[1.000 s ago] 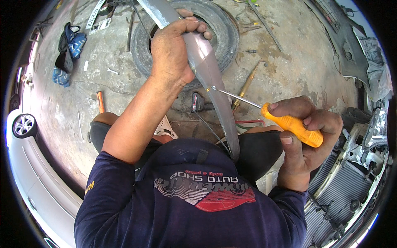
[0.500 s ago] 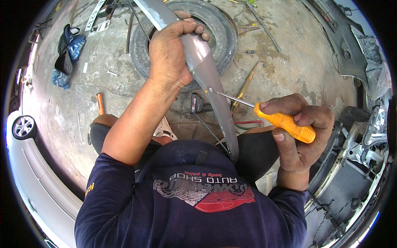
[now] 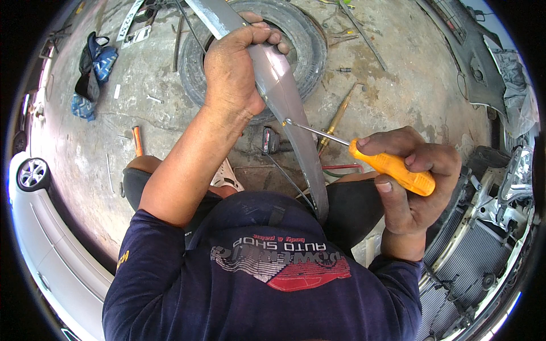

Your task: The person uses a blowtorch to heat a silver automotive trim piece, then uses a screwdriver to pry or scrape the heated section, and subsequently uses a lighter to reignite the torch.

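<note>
My left hand is wrapped round a long grey car trim panel, which slants from the top of the view down to my lap. A small yellow clip or mark shows on the panel's left edge. In my right hand is a screwdriver with a yellow handle, gripped between thumb and fingers. Its metal shaft points left across the panel, with the tip at that edge spot; whether it presses there I cannot tell. Under the far part of the panel lies a black tyre.
On the concrete floor are a brass torch, a black battery pack, an orange-handled tool, a spanner and a blue-patterned bag. A silver car stands at left; a radiator and dark bumper are at right.
Almost nothing differs. My right hand and the screwdriver handle have shifted very slightly, while the tip stays at the panel's edge. My left hand keeps its grip.
</note>
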Demonstrator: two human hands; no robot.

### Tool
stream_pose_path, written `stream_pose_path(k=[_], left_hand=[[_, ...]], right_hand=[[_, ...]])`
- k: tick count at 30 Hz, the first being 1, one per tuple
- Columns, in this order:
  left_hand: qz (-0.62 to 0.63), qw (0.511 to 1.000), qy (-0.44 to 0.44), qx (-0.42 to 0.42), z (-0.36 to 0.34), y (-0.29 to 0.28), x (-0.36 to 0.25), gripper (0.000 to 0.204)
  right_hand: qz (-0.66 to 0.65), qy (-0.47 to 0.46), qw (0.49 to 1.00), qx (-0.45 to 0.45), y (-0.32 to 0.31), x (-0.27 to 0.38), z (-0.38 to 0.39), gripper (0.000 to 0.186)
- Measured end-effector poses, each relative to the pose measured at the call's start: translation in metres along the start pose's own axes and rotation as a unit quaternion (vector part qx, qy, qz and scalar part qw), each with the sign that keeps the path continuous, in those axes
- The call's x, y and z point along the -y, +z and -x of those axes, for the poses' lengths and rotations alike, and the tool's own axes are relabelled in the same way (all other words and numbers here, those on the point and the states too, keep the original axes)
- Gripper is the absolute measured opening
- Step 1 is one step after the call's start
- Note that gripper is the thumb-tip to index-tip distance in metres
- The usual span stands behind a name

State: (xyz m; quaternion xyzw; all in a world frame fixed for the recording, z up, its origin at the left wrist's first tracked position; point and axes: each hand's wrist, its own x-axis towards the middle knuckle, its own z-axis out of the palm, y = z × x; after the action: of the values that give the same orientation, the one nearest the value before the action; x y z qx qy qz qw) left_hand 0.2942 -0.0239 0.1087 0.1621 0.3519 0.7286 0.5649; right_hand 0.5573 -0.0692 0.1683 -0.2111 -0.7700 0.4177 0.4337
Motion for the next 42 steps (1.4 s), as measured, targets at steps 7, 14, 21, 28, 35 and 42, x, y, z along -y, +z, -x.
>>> stream_pose_path(k=[7, 14, 21, 28, 35, 42], left_hand=[[0.003, 1.0, 0.002, 0.01, -0.0004, -0.0009, 0.0002, 0.021], [-0.015, 1.0, -0.009, 0.017, 0.0025, -0.0007, -0.0019, 0.015], [-0.005, 1.0, -0.012, 0.014, 0.003, -0.0002, -0.0022, 0.015], [0.001, 1.0, -0.012, 0.017, 0.0034, 0.0008, -0.0021, 0.016], [-0.005, 1.0, -0.013, 0.016, 0.0034, 0.0, -0.0023, 0.015], [-0.008, 1.0, -0.017, 0.006, 0.0033, 0.0004, -0.0022, 0.012]], right_hand=[[-0.008, 0.0, 1.0, -0.003, -0.0005, 0.0001, -0.001, 0.031], [-0.014, 0.007, 1.0, -0.003, 0.0011, -0.0001, -0.0003, 0.033], [0.003, -0.003, 1.0, 0.001, -0.0013, 0.0002, -0.0003, 0.033], [0.004, -0.004, 1.0, 0.001, -0.0007, -0.0004, -0.0001, 0.033], [-0.002, -0.004, 1.0, -0.004, 0.0004, -0.0012, 0.001, 0.033], [-0.004, -0.004, 1.0, 0.0, 0.0, -0.0008, 0.0006, 0.033]])
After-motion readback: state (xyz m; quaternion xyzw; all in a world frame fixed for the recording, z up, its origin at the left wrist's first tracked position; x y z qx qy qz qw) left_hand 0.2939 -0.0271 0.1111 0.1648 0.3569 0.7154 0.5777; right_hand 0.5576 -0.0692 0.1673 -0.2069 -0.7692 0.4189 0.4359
